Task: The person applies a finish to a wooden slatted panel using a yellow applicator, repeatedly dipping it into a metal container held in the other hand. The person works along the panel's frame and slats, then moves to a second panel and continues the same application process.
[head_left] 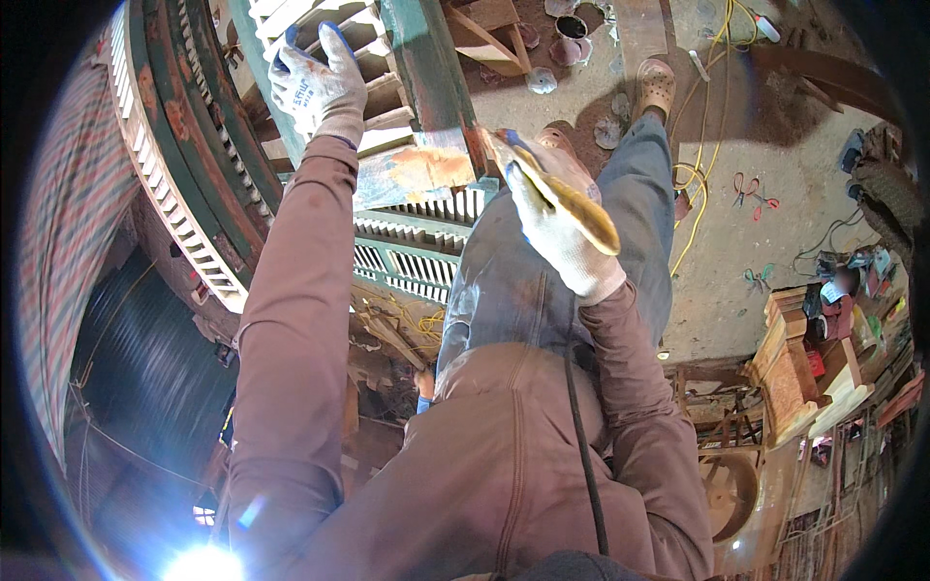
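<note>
My left hand [320, 92], in a white work glove with blue fingertips, rests at the louvred slats of a worn green and white shutter [426, 73]. Its fingers are apart and hold nothing. Bare wood shows through the paint on the shutter's near corner. My right hand [557, 218], gloved too, is closed around a hand tool with a long, curved, yellowish handle [591, 215]. The handle's end points toward me, while the tool's far end lies close to the shutter's side rail. Its working edge cannot be made out.
Curved green louvred frames [179, 145] stand at left, beside a striped cloth [77, 213]. A yellow cord [699, 179] and red-handled pliers [751, 194] lie on the floor at right. Wooden furniture parts [790, 358] stand lower right. Cans [570, 27] sit at the top.
</note>
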`<control>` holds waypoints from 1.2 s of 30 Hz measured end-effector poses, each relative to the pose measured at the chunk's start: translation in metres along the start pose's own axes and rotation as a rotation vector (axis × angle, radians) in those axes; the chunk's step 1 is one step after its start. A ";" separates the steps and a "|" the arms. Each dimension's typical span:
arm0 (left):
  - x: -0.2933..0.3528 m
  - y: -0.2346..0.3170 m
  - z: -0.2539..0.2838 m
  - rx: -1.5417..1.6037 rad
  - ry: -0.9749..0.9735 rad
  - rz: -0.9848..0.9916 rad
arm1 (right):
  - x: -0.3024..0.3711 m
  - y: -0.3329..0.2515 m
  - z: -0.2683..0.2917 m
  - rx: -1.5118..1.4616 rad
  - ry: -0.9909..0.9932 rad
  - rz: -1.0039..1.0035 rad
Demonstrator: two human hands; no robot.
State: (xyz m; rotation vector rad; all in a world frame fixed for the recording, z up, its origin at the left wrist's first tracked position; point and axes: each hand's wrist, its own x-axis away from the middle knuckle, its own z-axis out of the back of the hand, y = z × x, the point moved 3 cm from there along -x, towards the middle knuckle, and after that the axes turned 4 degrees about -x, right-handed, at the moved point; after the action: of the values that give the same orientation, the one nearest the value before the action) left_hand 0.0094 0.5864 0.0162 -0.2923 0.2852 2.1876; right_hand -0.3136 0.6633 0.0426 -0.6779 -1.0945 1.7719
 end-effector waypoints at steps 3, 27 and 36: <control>0.001 0.001 0.002 -0.004 0.002 0.002 | -0.003 0.002 -0.008 -0.064 -0.063 -0.043; -0.002 -0.001 -0.002 -0.008 0.030 0.021 | 0.029 -0.020 -0.006 -0.046 -0.068 -0.098; 0.000 0.002 0.001 -0.004 0.000 0.005 | 0.049 -0.005 0.010 -0.195 -0.019 -0.159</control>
State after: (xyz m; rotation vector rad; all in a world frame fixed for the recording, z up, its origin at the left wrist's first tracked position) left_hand 0.0079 0.5853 0.0179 -0.2943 0.2814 2.1939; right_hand -0.3407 0.7043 0.0521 -0.6719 -1.3098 1.5531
